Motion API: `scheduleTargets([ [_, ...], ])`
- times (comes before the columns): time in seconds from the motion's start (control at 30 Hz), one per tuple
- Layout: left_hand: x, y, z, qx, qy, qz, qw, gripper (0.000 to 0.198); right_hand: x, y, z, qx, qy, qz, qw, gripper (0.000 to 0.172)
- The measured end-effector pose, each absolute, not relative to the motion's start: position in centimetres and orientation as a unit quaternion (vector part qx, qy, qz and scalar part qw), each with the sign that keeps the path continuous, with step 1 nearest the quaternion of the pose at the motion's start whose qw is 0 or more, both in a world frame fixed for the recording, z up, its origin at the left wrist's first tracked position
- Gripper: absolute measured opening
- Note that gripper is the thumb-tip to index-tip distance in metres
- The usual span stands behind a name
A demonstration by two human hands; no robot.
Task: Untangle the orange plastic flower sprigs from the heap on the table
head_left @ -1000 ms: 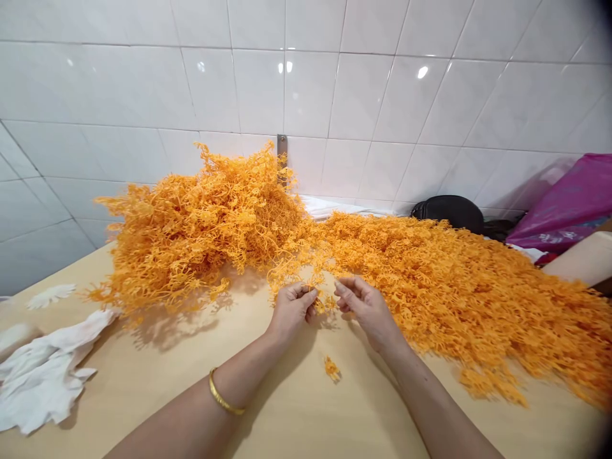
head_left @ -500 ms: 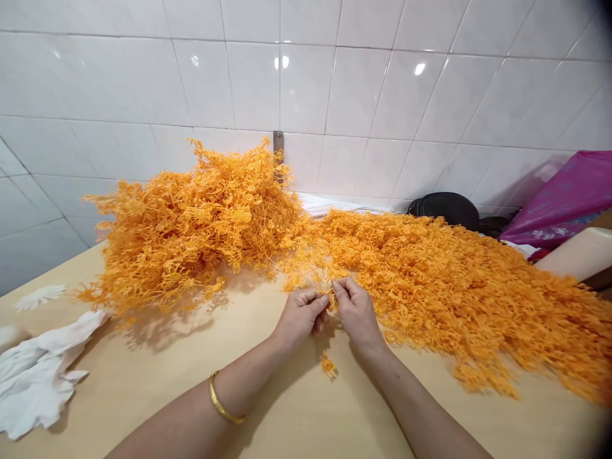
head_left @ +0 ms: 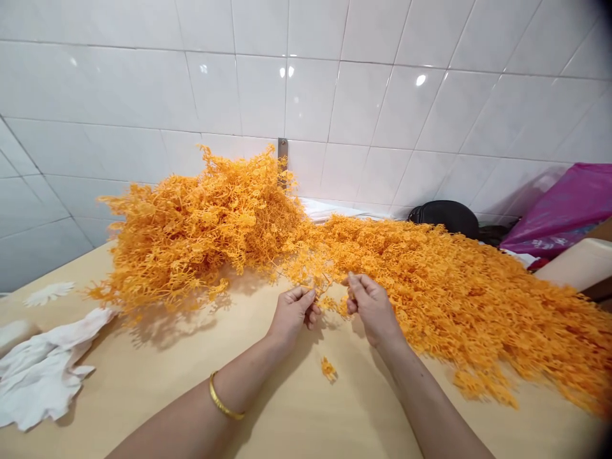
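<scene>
My left hand (head_left: 291,319) is closed in a pinch above the table, with a thin orange artificial sprig (head_left: 324,280) at its fingertips. My right hand (head_left: 373,309) is closed too, thumb against forefinger; whatever it pinches is too small to make out. The two hands are a short way apart. Loose orange bits (head_left: 329,303) show between them. A single small orange piece (head_left: 328,370) lies on the table nearer to me. Beyond my left hand rises a tall, bushy orange heap (head_left: 205,223). Beside my right hand spreads a lower, wider orange heap (head_left: 468,299).
The pale wooden table (head_left: 191,389) stands against a white tiled wall (head_left: 310,95). White gloves (head_left: 43,370) lie at the left edge. Behind the right heap are a black case (head_left: 444,215) and a purple bag (head_left: 564,204).
My hands have drawn apart: the right one has moved to the right, the left one slightly left. The view has tilted a little upward. The heaps look unchanged.
</scene>
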State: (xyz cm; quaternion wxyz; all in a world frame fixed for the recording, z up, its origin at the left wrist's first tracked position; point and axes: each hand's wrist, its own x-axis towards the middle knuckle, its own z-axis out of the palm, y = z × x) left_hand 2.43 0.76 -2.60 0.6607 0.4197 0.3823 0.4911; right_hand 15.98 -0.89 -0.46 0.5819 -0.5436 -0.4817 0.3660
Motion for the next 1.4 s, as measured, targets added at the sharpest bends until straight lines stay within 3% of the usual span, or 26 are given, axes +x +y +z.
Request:
scheduleTargets([
  [0.17,2.5,0.6,-2.8,0.440,0.365,0.494,0.655,0.026,13.7,-1.8,-1.0,-0.542,-0.654,0.289,0.440,0.031],
  [0.23,2.4,0.6,-2.8,0.456,0.370,0.479,0.653,0.027,14.0,-1.6,-1.0,-0.559,-0.645,0.240,0.463,0.033],
  [0.33,2.3,0.5,-2.6,0.459,0.395,0.463,0.647,0.025,16.1,-0.9,-0.8,-0.608,-0.511,0.203,0.573,0.032],
  [0.47,2.3,0.4,-2.6,0.477,0.414,0.444,0.636,0.024,18.9,-0.1,-0.7,-0.606,-0.342,0.235,0.678,0.026],
  [0.53,2.4,0.4,-2.6,0.496,0.420,0.438,0.622,0.024,18.9,-0.1,-0.7,-0.589,-0.358,0.277,0.670,0.020],
  [0.73,2.5,0.3,-2.5,0.534,0.414,0.418,0.607,0.027,16.3,-0.7,-0.7,-0.527,-0.483,0.356,0.601,0.031],
  [0.93,2.4,0.2,-2.4,0.612,0.380,0.387,0.575,0.027,15.4,-0.8,-1.0,-0.534,-0.597,0.263,0.537,0.024],
  [1.17,3.1,0.4,-2.4,0.642,0.338,0.405,0.556,0.028,14.4,-1.1,-0.8,-0.598,-0.528,0.169,0.579,0.028],
  [1.3,2.5,0.4,-2.5,0.629,0.359,0.427,0.541,0.031,17.4,-0.4,-0.4,-0.659,-0.430,0.052,0.615,0.028],
  [1.4,1.7,0.6,-2.6,0.581,0.399,0.442,0.556,0.026,19.5,0.0,-0.5,-0.727,-0.403,-0.007,0.556,0.025],
])
